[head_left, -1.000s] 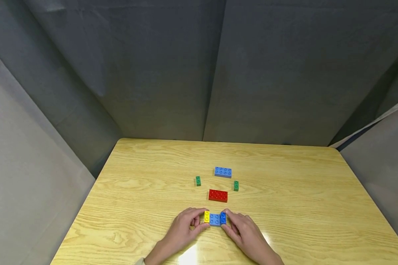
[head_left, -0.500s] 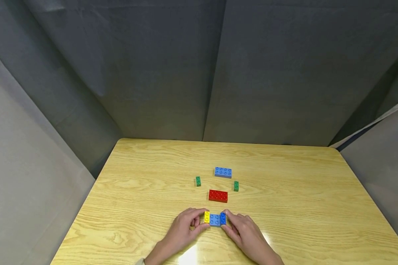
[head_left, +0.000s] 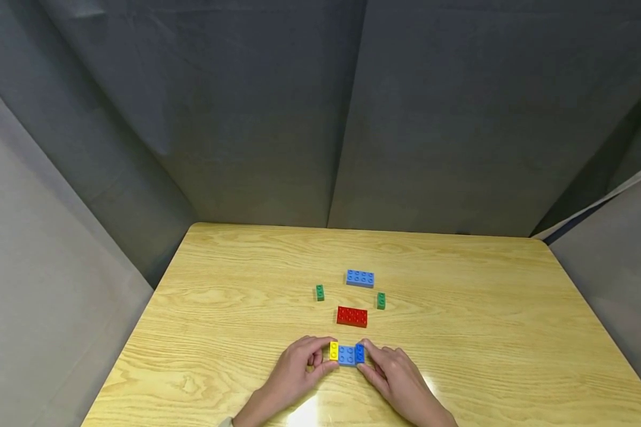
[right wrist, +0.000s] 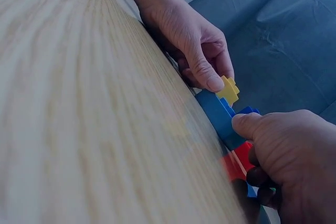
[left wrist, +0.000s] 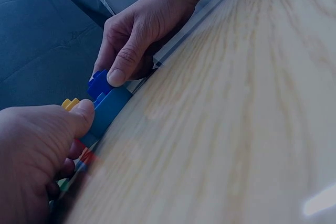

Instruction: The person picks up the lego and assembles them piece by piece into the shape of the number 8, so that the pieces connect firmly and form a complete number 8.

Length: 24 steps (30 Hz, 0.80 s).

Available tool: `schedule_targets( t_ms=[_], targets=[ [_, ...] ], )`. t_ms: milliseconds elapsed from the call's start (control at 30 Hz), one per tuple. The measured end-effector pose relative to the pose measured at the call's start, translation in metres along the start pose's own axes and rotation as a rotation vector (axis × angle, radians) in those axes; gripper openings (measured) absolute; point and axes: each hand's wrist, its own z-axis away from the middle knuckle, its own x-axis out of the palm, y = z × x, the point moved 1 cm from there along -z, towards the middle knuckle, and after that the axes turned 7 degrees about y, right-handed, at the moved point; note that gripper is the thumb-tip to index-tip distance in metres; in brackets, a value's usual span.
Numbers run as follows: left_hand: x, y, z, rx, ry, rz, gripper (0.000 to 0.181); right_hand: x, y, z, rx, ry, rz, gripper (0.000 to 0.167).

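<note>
A light blue brick (head_left: 346, 356) lies on the table near its front, with a yellow two-stud brick (head_left: 333, 350) on its left end and a dark blue two-stud brick (head_left: 359, 353) on its right end. My left hand (head_left: 301, 367) pinches the yellow brick between thumb and forefinger. From the other side, my right hand (head_left: 393, 378) pinches the dark blue brick the same way. In the right wrist view the yellow brick (right wrist: 228, 91) stands above the light blue one (right wrist: 215, 116); the dark blue brick is partly hidden by the right thumb.
Just beyond the hands lies a red brick (head_left: 352, 316). Farther back are a green two-stud brick (head_left: 320, 293) on the left, another green brick (head_left: 381, 300) on the right, and a second light blue brick (head_left: 360, 279). Grey curtains (head_left: 267, 118) hang around the wooden table (head_left: 235, 267).
</note>
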Motion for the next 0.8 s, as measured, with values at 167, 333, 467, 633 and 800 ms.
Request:
schedule_targets(
  t_ms=[167,333,467,633,800],
  targets=[
    [0.0011,-0.0011,0.0000,0.024,0.017,-0.003,0.043,0.0001,-0.0002,0.0001,0.017,-0.010,-0.010,0.048],
    [0.0007,-0.0013,0.0016,0.015,0.013,-0.011,0.044,0.0009,0.0005,0.0017,0.021,0.007,-0.046,0.047],
    [0.0000,-0.0006,0.0019,0.002,0.004,-0.017,0.044,0.0035,0.0036,0.0026,0.027,0.050,-0.121,0.042],
    [0.0002,-0.0001,0.0009,-0.001,-0.003,-0.010,0.045,0.0062,0.0065,0.0013,0.020,0.098,-0.222,0.032],
    [0.0014,-0.0017,0.0012,0.000,0.000,-0.005,0.045,0.0079,0.0071,0.0026,0.006,0.127,-0.248,0.034]
  ],
)
